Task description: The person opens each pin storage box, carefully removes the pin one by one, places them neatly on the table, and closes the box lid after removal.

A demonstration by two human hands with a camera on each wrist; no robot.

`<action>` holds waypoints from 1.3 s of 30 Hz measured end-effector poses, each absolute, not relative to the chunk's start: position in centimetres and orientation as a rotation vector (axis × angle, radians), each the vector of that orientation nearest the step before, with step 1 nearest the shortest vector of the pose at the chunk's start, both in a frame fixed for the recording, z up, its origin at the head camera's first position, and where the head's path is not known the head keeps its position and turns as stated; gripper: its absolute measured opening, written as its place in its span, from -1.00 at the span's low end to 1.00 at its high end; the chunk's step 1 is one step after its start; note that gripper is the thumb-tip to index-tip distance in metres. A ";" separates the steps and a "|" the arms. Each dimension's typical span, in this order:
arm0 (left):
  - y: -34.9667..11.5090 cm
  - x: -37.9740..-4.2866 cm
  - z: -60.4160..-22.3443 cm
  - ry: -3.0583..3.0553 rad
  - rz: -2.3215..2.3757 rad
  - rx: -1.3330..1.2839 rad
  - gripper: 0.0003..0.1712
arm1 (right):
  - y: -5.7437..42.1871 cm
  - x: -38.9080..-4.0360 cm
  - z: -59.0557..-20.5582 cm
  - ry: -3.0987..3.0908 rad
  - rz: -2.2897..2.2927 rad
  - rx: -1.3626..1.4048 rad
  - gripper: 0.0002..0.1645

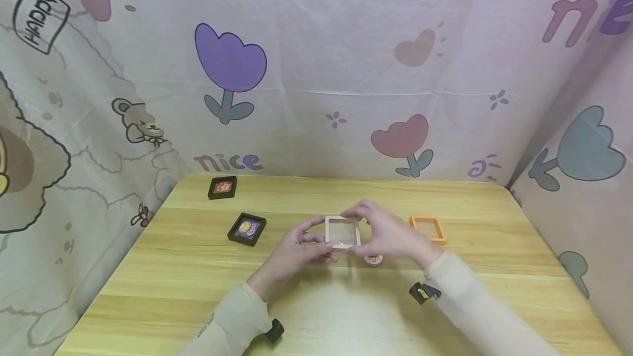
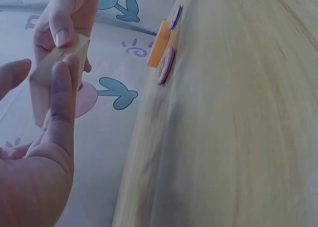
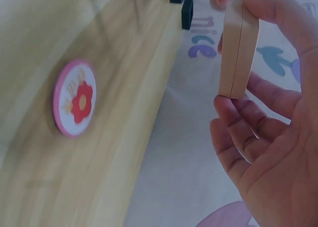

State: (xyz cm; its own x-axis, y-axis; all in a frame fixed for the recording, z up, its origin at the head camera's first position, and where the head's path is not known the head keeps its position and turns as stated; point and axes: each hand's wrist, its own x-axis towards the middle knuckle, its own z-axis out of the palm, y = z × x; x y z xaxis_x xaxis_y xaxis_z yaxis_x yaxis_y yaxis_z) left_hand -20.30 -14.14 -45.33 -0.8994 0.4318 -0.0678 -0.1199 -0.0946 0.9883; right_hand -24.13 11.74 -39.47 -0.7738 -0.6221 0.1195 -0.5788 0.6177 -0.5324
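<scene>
Both hands hold a pale pinkish square display frame (image 1: 342, 217) with a clear middle, raised over the table. Its left side is pinched by the left hand (image 1: 296, 249), thumb at the lower corner and index finger along the top. The right hand (image 1: 390, 232) grips the opposite side between thumb and fingers. Seen edge-on in the right wrist view, the frame (image 3: 238, 48) has a seam running along its thickness, its two halves lying together. Below the right hand lies a round pink-rimmed badge (image 3: 75, 99) with a red flower, partly hidden in the head view.
An orange square frame (image 1: 425, 218) lies right of the hands. A second round badge (image 2: 175, 17) is on the table near it. Two black frames with pictures lie at left, one with a purple picture (image 1: 247, 229), one farther back (image 1: 222, 187). Printed cloth hangs behind the table.
</scene>
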 end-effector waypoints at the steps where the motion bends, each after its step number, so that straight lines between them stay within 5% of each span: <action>1: -14.2 -20.3 -45.3 1.818 2.047 0.339 -0.05 | 11.8 -24.5 -39.5 2.760 -0.865 -1.015 -0.12; 17: -15.8 -19.6 -45.4 1.916 1.940 0.333 -0.15 | 14.8 -30.5 -42.2 2.805 -0.785 -0.822 -0.10; 39: -17.3 -18.6 -45.2 1.992 1.883 0.384 -0.19 | 16.3 -32.1 -45.0 2.743 -0.722 -0.796 -0.08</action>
